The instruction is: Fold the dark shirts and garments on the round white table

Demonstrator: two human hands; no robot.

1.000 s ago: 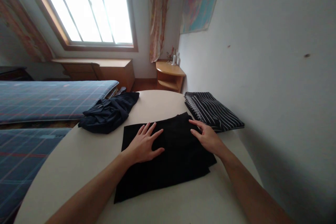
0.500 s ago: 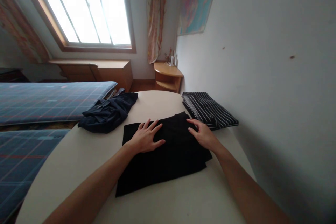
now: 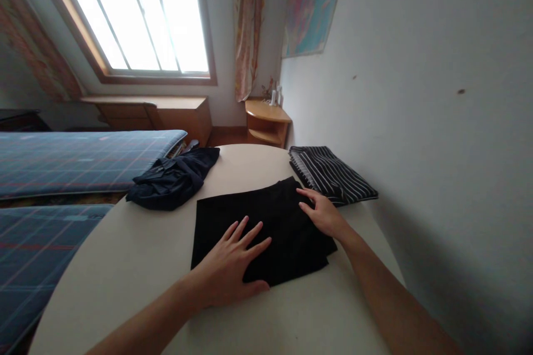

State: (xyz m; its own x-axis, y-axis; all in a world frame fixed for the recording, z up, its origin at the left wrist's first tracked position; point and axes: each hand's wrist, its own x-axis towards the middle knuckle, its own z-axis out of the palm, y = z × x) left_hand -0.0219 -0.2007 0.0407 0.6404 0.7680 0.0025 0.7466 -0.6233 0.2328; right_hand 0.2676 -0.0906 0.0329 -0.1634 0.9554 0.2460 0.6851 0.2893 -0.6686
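Note:
A folded black cloth point(image 3: 275, 222) lies flat on the pale round table point(image 3: 137, 255). Over its lower left part rests my left hand point(image 3: 231, 266), fingers spread, the thumb near the front edge. My right hand point(image 3: 322, 213) touches the cloth's upper right side with fingers apart. Just beyond that hand is a folded black-and-white striped cloth point(image 3: 337, 175). At the table's far left lies a crumpled dark blue cloth point(image 3: 170, 180).
Two mattresses with blue checked covers point(image 3: 83, 161) stand left of the table. The white wall point(image 3: 437, 150) runs close along the right. A small wooden corner shelf point(image 3: 267, 112) and a desk point(image 3: 183, 102) are at the back.
My left hand has slid toward me over the black cloth, from its upper left part to its front edge. My right hand has stayed nearly still.

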